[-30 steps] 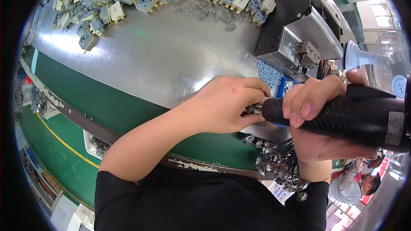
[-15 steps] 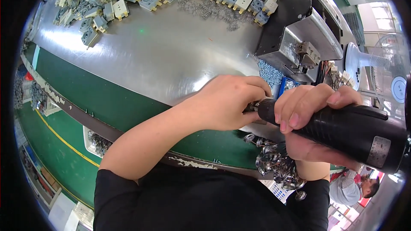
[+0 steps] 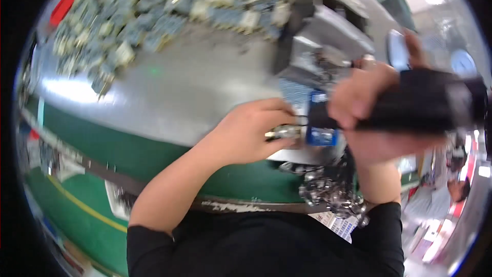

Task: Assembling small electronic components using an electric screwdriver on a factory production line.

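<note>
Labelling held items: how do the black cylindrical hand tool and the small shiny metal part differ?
The black cylindrical hand tool is long and dark; the small shiny metal part is short and bright. The right hand wraps round the tool; the left hand holds the part at its fingertips. Both are hand-held.

The tool (image 3: 423, 100) in the right hand (image 3: 365, 97) is black with a pale grey patch; the small part (image 3: 285, 132) in the left hand (image 3: 251, 129) is silvery with a yellowish glint. Between the hands, the box (image 3: 322, 138) is bright blue. Beyond them, the bench (image 3: 195, 79) is silver-grey, the heaped blocks (image 3: 148, 15) mottled blue-grey and cream. Left of the hands, the floor (image 3: 95, 228) is green with a yellow stripe.
</note>
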